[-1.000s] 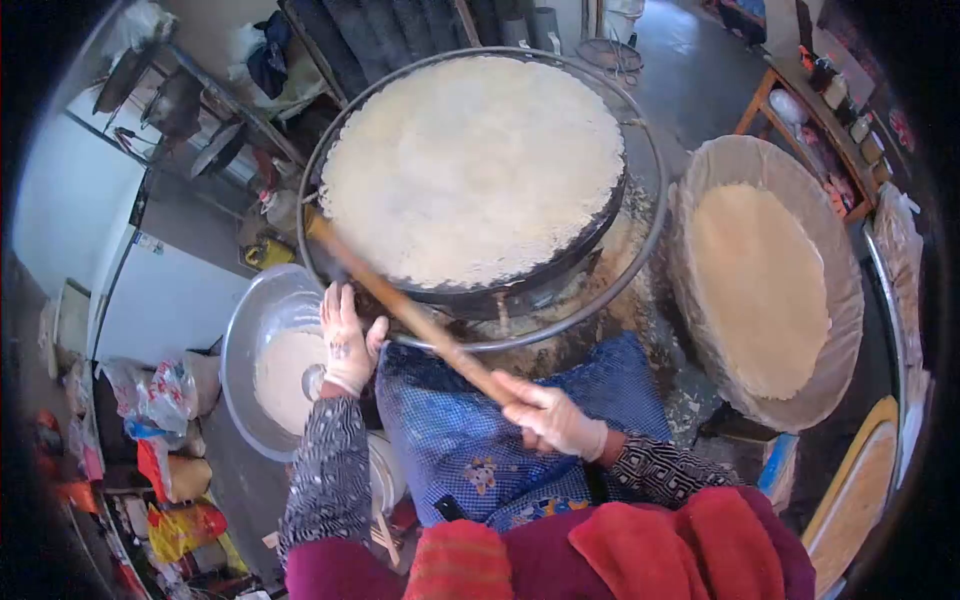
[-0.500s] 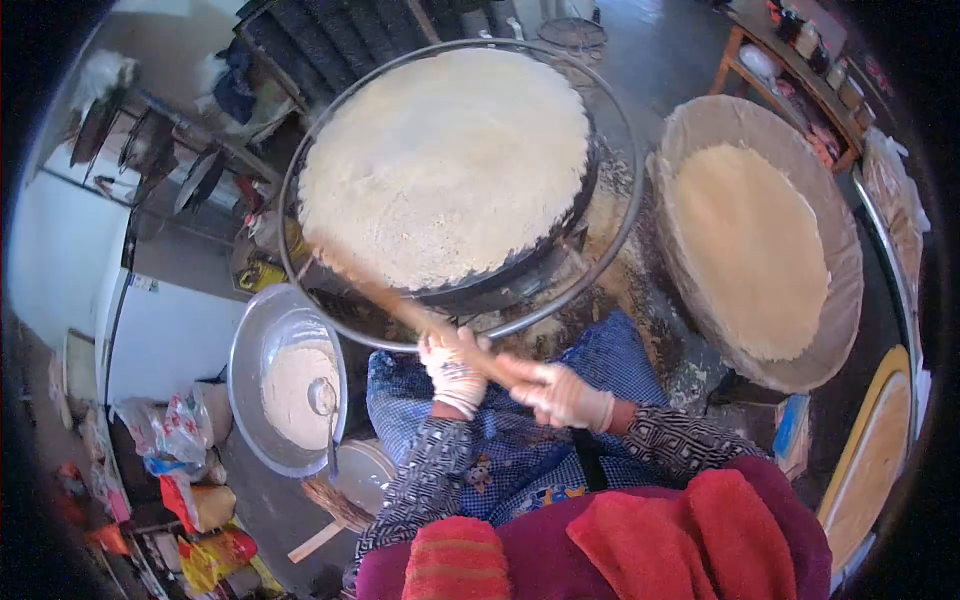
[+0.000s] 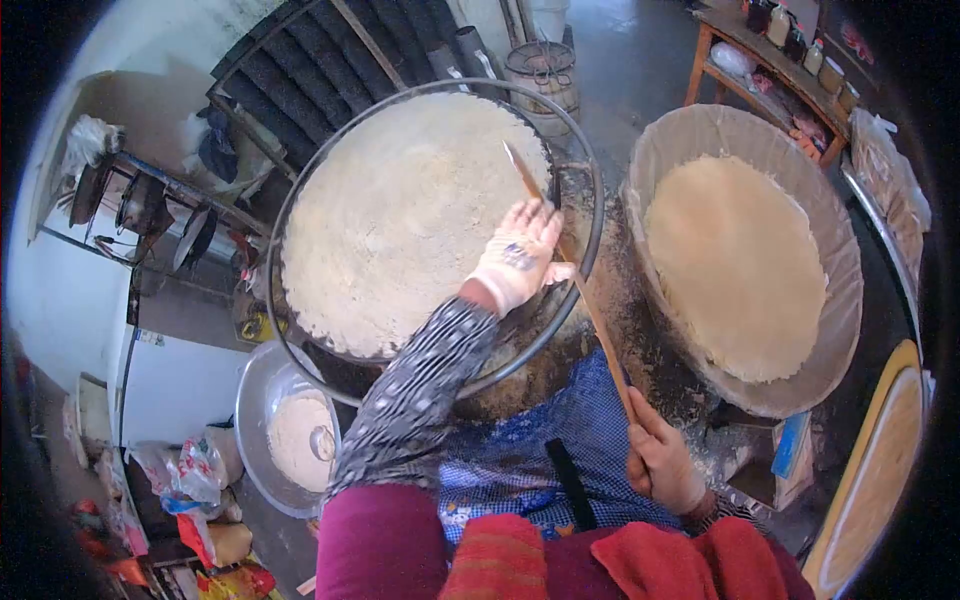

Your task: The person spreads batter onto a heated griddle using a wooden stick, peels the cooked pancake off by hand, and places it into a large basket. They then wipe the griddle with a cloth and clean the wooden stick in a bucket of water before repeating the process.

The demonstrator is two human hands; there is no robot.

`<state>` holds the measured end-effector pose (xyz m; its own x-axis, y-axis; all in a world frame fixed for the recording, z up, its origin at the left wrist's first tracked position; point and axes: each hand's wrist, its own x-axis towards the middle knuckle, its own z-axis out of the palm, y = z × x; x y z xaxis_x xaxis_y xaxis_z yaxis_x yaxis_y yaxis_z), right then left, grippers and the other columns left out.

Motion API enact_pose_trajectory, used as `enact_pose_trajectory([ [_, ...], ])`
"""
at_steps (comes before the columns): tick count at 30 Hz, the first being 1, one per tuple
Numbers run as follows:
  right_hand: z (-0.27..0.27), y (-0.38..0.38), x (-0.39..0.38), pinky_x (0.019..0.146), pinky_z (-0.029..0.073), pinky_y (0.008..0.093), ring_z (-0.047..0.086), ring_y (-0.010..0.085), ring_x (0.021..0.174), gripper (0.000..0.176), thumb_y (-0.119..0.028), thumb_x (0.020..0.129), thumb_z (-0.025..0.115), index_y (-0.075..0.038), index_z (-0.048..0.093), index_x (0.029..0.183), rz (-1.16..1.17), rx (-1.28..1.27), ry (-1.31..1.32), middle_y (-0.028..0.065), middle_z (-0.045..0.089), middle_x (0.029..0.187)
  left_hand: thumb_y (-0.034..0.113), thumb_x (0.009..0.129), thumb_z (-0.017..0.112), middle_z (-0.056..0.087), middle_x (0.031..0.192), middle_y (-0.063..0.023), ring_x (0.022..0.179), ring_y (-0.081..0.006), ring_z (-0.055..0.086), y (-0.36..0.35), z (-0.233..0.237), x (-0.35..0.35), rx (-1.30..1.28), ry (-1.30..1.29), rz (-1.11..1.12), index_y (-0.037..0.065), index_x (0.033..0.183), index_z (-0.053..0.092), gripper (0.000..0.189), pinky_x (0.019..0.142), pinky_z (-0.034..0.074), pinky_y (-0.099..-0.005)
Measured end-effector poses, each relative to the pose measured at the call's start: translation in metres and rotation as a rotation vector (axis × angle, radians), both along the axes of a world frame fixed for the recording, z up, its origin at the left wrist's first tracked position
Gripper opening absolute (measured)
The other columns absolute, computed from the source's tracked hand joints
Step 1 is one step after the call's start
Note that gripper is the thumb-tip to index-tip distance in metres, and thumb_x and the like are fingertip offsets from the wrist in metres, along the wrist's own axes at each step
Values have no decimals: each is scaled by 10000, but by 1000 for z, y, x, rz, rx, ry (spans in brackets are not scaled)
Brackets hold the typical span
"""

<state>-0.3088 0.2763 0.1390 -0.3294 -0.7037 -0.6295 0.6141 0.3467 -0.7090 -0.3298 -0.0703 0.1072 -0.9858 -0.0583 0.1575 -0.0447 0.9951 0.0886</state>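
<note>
A long wooden spatula (image 3: 603, 335) slants from my lap up to the griddle's right edge, its thin tip over a large pale round flatbread (image 3: 400, 220). The flatbread covers a dark round griddle, which has a metal ring (image 3: 597, 200) around it. My gloved left hand (image 3: 518, 252) holds the spatula's upper part at the flatbread's right edge. Its fingers stretch over the shaft, with the thumb across it lower down. Near my right knee, my gloved right hand (image 3: 662, 460) is closed around the lower end of the shaft.
On the right stands a large lined basket (image 3: 740, 120) with pale flatbread in it. A metal bowl (image 3: 255, 440) of pale batter with a ladle (image 3: 322, 443) sits at lower left. A wooden table (image 3: 700, 65) with bottles is at the back right, a round board (image 3: 870, 480) at right.
My left hand has moved up and right, from near my lap to the griddle's right edge. My right hand has moved down and right. The spatula has swung from pointing left to pointing up.
</note>
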Motion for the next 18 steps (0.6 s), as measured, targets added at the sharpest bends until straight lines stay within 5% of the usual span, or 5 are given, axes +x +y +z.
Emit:
enact_pose_trajectory([
  [2,-15,-15,-11,398,326,244,383,83,429,545,-261,996,518,-223,327,1505,-20,-85,-201,-32,425,576,597,781,612,444,1413,-236,1396,-372,314,-26,-35,-16,-76,-99,45,-20,1316,496,825,1172,207,-455],
  [7,-46,-75,-34,392,296,235,322,66,406,514,-284,1012,492,-282,320,1497,79,-300,-558,-39,336,536,559,732,668,520,1337,-197,1335,-353,403,-91,-30,16,-87,-112,246,-2,1186,577,728,1125,290,-430],
  [11,-48,-133,-24,373,266,228,287,58,392,499,-233,1023,454,-300,320,1499,237,-283,-528,-40,319,542,469,745,691,527,1322,-197,1319,-357,419,-137,-22,83,-45,-70,407,-1,1179,573,651,1111,314,-431],
  [18,-59,-195,53,377,332,214,401,33,461,605,-155,988,516,-200,260,1533,603,-235,-53,-52,431,718,306,754,707,498,1332,-244,1283,-399,434,-156,-29,267,-75,-34,630,-30,1229,504,615,1102,328,-460],
])
